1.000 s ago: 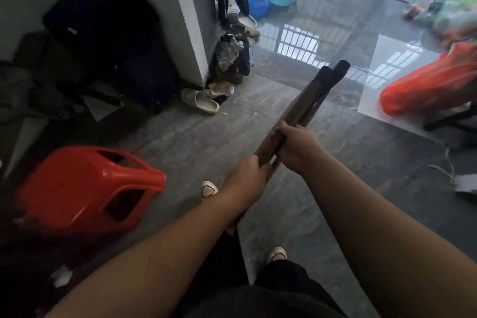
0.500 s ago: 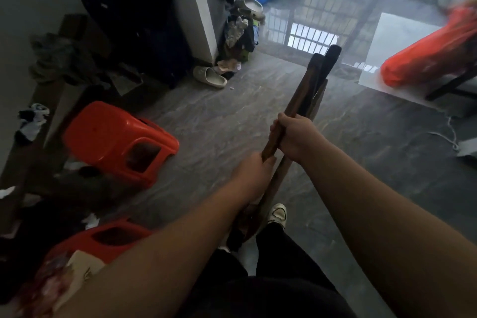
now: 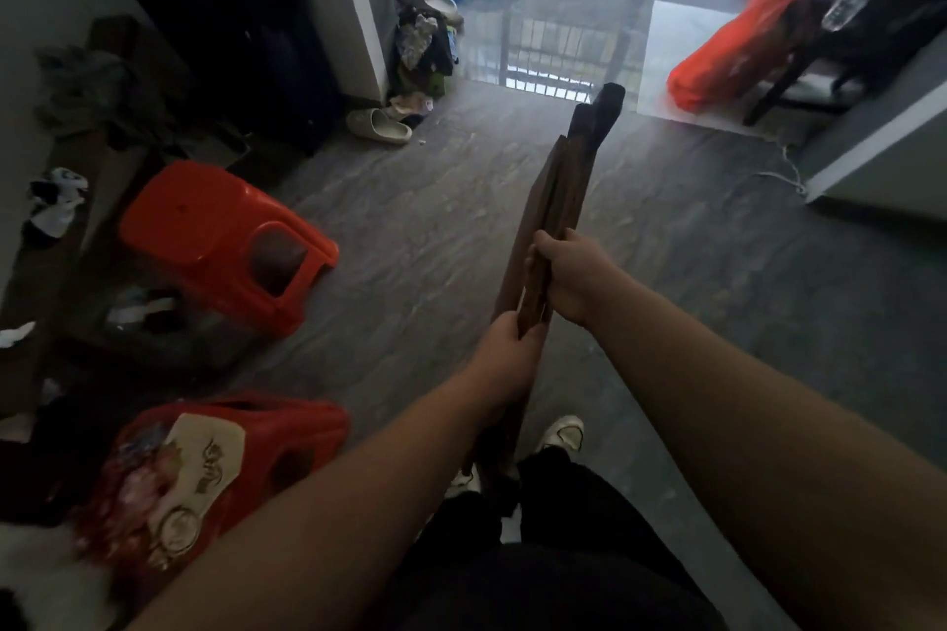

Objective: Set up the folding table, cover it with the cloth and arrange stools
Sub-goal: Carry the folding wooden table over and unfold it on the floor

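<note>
— Hands first: what do they hold?
— Both grip the folding table (image 3: 561,190), which is folded flat. The left hand (image 3: 507,359) curls round its lower part. The right hand (image 3: 569,279) wraps the edges just above, so the two hands sit close together.
— Where is the table, taken from the red stool (image 3: 215,236)?
— It is to the right of the stool and well apart from it, held above the grey floor (image 3: 420,231) in front of the person.
— What differs from half a second ago?
— The table stands steeper in view; its far end leaned further to the right before. Both hands keep the same grip as then. The second red stool (image 3: 287,436), nearer the person than the first stool, now shows more of itself. A patterned cloth (image 3: 189,477) lies blurred on top of it.
— Which way does the table point?
— Its long axis runs from the person's shoes (image 3: 561,433) up and away, tilted slightly right. The dark leg tips lead, beyond the stool and to its right, toward the glossy floor patch (image 3: 553,36). The near end reaches down by the shoes, partly hidden behind the left forearm.
</note>
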